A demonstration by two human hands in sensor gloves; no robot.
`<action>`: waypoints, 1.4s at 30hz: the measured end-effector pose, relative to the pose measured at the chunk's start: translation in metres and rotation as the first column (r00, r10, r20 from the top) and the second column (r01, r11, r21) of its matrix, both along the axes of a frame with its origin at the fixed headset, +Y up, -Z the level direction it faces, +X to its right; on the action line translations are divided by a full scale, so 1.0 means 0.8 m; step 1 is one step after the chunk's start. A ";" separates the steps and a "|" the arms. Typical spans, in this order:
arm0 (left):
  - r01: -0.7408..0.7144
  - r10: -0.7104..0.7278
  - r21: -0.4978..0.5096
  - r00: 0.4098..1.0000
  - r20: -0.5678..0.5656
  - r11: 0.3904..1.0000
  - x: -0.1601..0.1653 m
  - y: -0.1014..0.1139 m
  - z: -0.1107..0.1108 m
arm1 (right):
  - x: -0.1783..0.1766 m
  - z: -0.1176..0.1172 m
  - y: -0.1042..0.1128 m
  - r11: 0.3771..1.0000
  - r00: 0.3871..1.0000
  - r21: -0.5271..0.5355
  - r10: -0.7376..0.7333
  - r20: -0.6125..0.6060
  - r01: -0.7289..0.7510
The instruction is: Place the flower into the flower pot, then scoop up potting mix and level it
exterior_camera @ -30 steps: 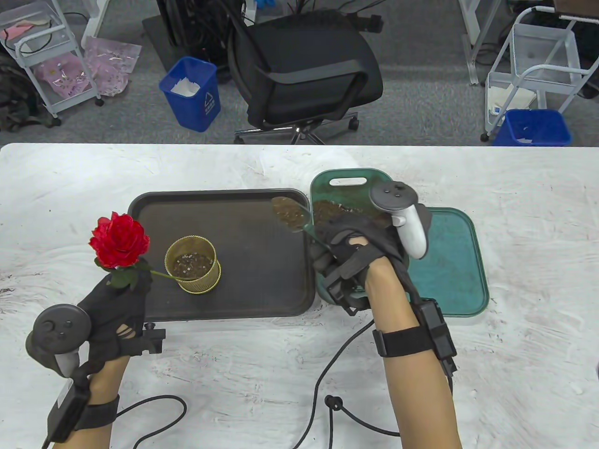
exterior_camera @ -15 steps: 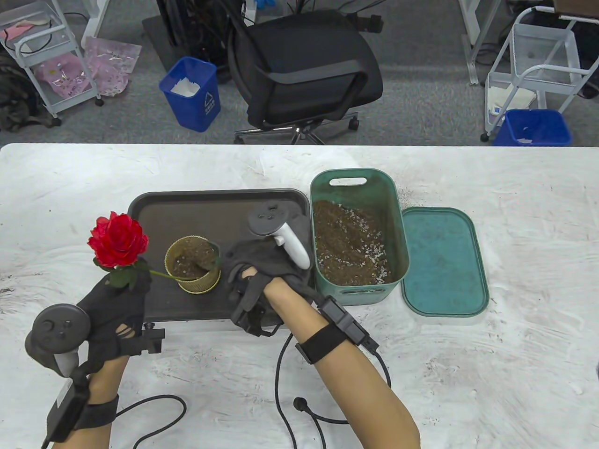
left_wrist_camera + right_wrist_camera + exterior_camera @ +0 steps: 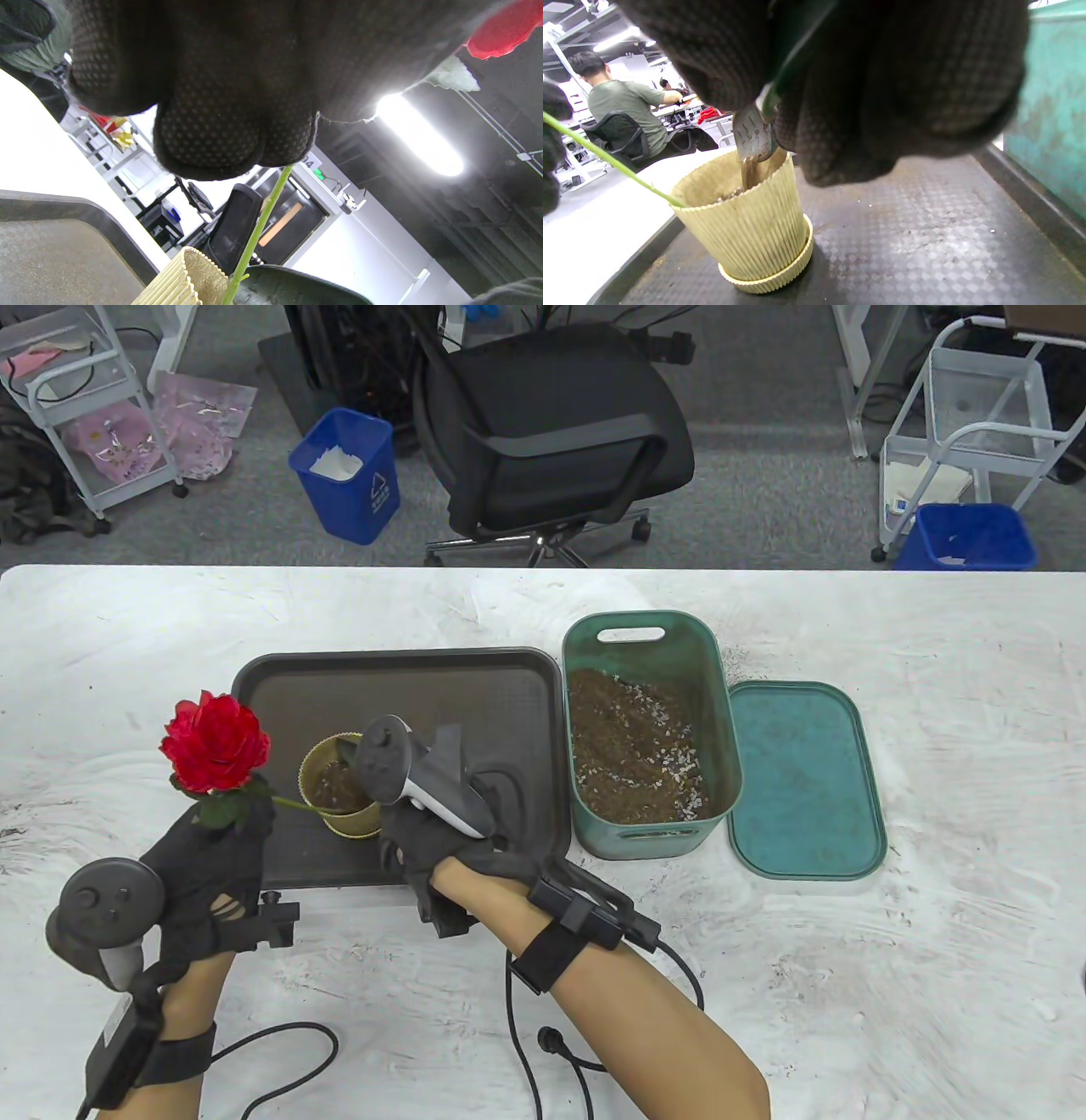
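A red rose [image 3: 216, 742] leans left out of the ribbed yellow flower pot [image 3: 344, 789], its green stem [image 3: 254, 239] running into the pot. My left hand [image 3: 216, 848] grips the stem just below the bloom. My right hand [image 3: 424, 848] holds a small trowel [image 3: 754, 137] by its green handle, tipped over the pot's rim, and soil pours off the blade into the pot [image 3: 746, 220]. The tracker on my right hand covers part of the pot in the table view. The green bin of potting mix [image 3: 636, 746] stands to the right.
The pot stands on a dark tray [image 3: 424, 687]. The bin's green lid [image 3: 802, 780] lies flat right of the bin. Cables [image 3: 543, 1044] trail over the white table near its front edge. An office chair [image 3: 551, 432] stands beyond the far edge.
My right hand carried the loaded trowel from the bin leftward to the pot and tipped it. My left hand and the rose stayed put.
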State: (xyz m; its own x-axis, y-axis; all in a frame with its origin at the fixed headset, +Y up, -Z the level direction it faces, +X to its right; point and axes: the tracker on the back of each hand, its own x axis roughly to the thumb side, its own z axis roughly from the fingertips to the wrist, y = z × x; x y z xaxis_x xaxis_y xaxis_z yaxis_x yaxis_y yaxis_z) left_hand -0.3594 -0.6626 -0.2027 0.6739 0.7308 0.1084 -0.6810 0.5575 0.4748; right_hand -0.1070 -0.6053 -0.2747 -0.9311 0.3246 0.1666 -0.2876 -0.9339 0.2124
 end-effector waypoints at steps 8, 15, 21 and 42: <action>0.001 -0.002 0.001 1.000 0.005 1.000 0.001 0.000 0.000 | 0.099 -0.012 0.064 0.980 0.961 0.021 -0.199 0.194 0.198; -0.002 0.002 -0.002 1.000 -0.003 1.000 0.000 0.000 0.000 | 0.229 -0.036 0.100 0.976 0.861 0.101 -0.216 0.461 0.191; -0.036 0.036 -0.017 0.999 -0.014 0.999 -0.006 -0.004 -0.003 | 0.287 -0.079 0.060 0.997 0.821 -0.050 -0.022 0.570 0.061; -0.040 0.040 -0.020 0.999 -0.018 0.999 -0.009 -0.003 -0.003 | 0.281 -0.155 -0.066 0.853 0.807 -0.452 0.065 0.587 0.261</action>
State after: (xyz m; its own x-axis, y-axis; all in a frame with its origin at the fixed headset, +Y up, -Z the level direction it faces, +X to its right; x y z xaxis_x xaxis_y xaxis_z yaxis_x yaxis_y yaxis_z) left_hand -0.3665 -0.6651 -0.2054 0.6457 0.7592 0.0816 -0.6947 0.5398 0.4755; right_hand 0.1176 -0.6578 -0.3991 -0.7549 0.3031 -0.5816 -0.5880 -0.7056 0.3955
